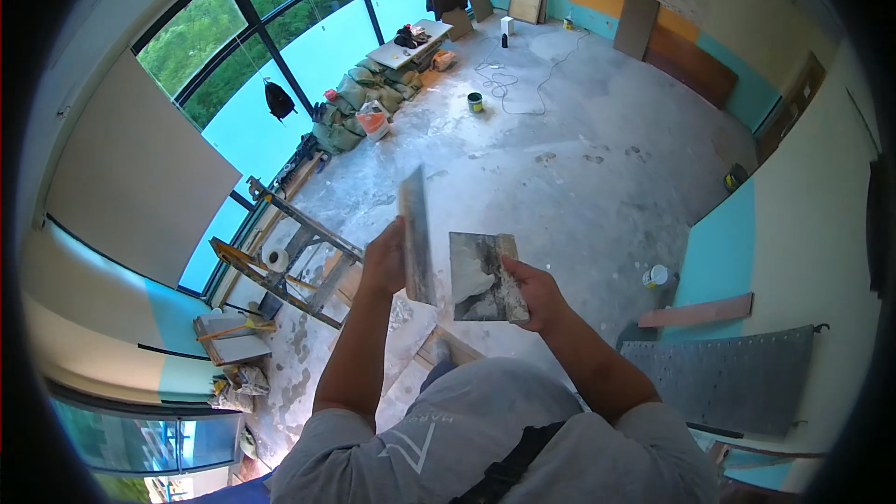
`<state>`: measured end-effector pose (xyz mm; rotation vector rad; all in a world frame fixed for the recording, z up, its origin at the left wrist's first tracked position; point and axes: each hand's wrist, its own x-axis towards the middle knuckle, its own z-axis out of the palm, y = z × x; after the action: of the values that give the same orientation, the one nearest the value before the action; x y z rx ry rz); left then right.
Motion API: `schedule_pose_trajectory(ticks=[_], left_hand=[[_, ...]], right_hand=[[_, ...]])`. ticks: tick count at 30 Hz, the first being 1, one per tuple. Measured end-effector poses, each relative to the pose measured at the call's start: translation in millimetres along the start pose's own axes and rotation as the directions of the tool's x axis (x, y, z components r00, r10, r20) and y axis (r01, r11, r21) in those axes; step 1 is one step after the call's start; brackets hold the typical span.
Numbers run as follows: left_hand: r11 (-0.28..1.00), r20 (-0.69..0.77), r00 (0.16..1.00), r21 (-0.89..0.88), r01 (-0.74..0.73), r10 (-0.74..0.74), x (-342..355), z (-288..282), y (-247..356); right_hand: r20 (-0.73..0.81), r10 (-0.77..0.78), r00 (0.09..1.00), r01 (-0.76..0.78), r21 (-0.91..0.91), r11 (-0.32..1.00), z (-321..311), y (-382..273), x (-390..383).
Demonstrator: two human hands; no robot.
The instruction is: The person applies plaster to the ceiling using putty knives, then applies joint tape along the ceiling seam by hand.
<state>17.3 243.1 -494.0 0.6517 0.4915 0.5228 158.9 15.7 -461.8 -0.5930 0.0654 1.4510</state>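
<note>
My left hand [383,257] is closed round a long, wide putty knife [418,233], held upright so that its blade shows nearly edge-on. Smaller and squarer, a second putty knife [474,271] lies in the grip of my right hand [536,297], its grey steel face turned up. Patches of pale wet plaster cover part of that face and its right edge. The two blades are side by side in front of my chest, with a narrow gap between them. Fingers of both hands partly hide the handles.
A wooden-legged stepladder [289,257] stands at left, a plank [453,343] by my foot. Filled sacks [350,112] and a white-topped table [411,45] line the windows. A bucket [475,103] and a cable [523,112] lie ahead. Boards [695,65] lean right; another pail [655,276] is nearer.
</note>
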Motion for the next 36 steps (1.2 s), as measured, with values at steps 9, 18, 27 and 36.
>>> schedule_pose_trajectory(ticks=[9, 18, 27, 36], left_hand=[[0.754, 0.082, 0.969, 0.645, 0.126, -0.232, 10, 15, 14], [0.11, 0.025, 0.998, 0.993, -0.031, 0.053, 26, -139, 58], [0.027, -0.286, 0.956, 0.957, 0.288, -0.067, 41, -235, 23], [0.467, 0.088, 0.996, 0.882, -0.065, -0.028, 62, -135, 9]], right_hand=[[-0.175, -0.202, 0.964, 0.184, -0.115, 0.976, 32, -9, -20], [-0.207, -0.518, 0.83, 0.516, -0.071, 0.854, 119, -8, -60], [-0.387, -0.64, 0.664, 0.651, -0.121, 0.749, 40, -11, -75], [-0.374, -0.655, 0.657, 0.663, -0.127, 0.737, 18, -17, -49]])
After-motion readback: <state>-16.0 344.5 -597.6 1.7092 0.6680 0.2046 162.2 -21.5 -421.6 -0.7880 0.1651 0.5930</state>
